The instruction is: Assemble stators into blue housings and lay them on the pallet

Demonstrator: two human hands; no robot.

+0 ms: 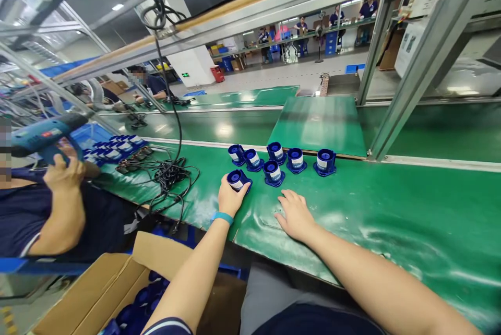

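Observation:
My left hand (231,197), with a teal band at the wrist, is closed around a blue round housing (236,180) with a white label, at the green table's near side. My right hand (294,214) lies on the green mat with its fingers apart and nothing in it. Just beyond my hands stand several more such blue housings, among them a nearer one (273,173) and one at the right end (325,162). All of them stand upright with their round openings facing up.
Black cables (168,176) lie tangled left of my left hand. At the left a co-worker's hand (66,168) holds a blue power tool (45,134). Below stands an open cardboard box (97,277) with blue parts. A metal post (415,69) rises at the right behind the table.

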